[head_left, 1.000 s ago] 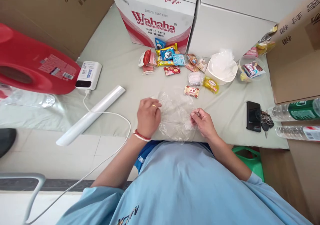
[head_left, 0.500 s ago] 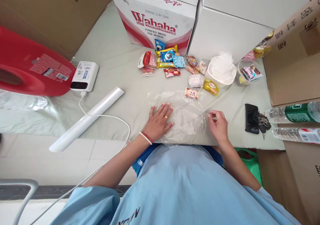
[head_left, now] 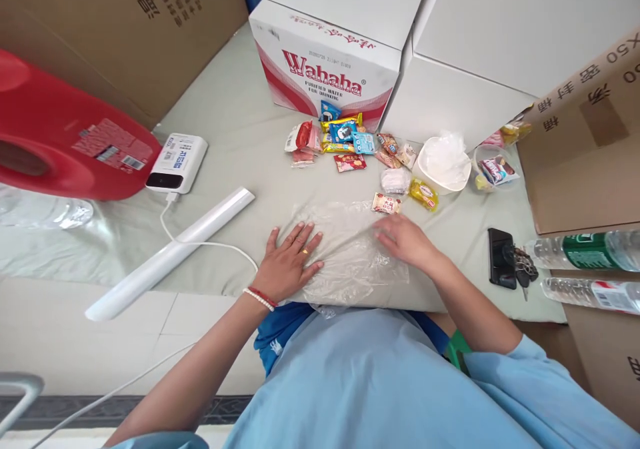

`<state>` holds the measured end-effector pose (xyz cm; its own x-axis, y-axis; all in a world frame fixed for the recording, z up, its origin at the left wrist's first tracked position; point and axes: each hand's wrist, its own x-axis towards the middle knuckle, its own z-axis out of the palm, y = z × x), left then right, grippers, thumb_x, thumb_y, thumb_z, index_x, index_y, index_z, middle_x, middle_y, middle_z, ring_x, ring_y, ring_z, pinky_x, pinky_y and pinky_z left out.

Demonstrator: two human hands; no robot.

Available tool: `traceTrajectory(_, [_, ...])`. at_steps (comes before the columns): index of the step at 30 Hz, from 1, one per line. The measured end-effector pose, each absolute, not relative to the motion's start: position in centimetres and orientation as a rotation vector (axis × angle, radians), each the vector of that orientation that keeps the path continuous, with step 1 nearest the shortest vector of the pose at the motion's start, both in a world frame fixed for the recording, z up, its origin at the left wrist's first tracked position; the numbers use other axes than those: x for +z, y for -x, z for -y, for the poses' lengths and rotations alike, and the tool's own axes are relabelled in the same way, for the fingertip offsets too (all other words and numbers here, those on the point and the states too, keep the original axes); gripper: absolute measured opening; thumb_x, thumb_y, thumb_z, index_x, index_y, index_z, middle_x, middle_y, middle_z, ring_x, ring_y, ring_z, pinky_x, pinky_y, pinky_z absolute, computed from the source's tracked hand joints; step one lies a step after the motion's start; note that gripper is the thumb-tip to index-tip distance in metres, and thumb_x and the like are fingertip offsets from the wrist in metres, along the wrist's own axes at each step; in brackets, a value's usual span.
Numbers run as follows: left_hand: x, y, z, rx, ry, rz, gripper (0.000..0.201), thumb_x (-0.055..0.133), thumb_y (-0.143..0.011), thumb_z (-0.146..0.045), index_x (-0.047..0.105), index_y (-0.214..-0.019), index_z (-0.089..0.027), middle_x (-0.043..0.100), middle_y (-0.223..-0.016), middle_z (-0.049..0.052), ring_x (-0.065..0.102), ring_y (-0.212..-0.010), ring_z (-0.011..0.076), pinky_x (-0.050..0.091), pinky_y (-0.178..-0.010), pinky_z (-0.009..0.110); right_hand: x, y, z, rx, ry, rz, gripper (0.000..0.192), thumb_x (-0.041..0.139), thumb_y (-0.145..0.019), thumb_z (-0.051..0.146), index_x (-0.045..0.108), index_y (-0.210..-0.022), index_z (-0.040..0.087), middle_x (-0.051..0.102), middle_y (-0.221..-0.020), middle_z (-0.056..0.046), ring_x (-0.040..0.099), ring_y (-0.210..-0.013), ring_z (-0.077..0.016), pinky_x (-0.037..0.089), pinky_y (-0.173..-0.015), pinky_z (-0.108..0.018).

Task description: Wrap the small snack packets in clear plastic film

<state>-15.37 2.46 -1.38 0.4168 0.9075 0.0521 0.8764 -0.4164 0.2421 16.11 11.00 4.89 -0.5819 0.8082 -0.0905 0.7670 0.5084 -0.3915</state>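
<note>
A crumpled clear plastic bag (head_left: 350,249) lies flat on the grey-green table near me. My left hand (head_left: 290,262) presses flat on its left part, fingers spread. My right hand (head_left: 405,239) rests palm down on the bag's right part, fingers pointing left. Just beyond the bag sit a small orange-white snack packet (head_left: 385,203) and a yellow packet (head_left: 423,194). Farther back lies a cluster of several small wrapped snacks (head_left: 345,142).
A Wahaha water carton (head_left: 325,76) and white boxes stand at the back. A white bowl (head_left: 443,162) with plastic and a clear cup (head_left: 493,169) are right. A phone with keys (head_left: 503,259), bottles (head_left: 590,249), a power bank (head_left: 177,162), a white roll (head_left: 170,256) and a red container (head_left: 60,142) surround.
My left hand went from pinching the bag to lying flat on it. My right hand let go of the bag's edge and moved left onto the bag. The bag is spread flatter.
</note>
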Motion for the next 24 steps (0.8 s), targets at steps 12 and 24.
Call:
traceTrajectory(12, [-1.1, 15.3, -2.5, 0.274, -2.472, -1.604, 0.062, 0.042, -0.104, -0.055, 0.036, -0.161, -0.031, 0.035, -0.168, 0.009, 0.031, -0.157, 0.0323, 0.007, -0.127, 0.065, 5.2, -1.4, -27.7, 0.239, 1.277, 2.620, 0.050, 0.045, -0.097, 0.015, 0.054, -0.146, 0.010, 0.059, -0.143, -0.020, 0.046, -0.136, -0.0360, 0.039, -0.112, -0.051])
traceTrajectory(24, [-1.0, 15.4, -2.5, 0.269, -2.444, -1.587, 0.062, 0.039, -0.104, -0.057, 0.039, -0.160, -0.030, 0.034, -0.169, 0.008, 0.030, -0.157, 0.0312, 0.005, -0.127, 0.066, 3.7, 1.6, -28.7, 0.398, 1.192, 2.410, 0.029, 0.047, -0.106, 0.028, 0.071, -0.121, 0.020, 0.064, -0.142, -0.010, 0.055, -0.133, -0.0285, 0.047, -0.112, -0.048])
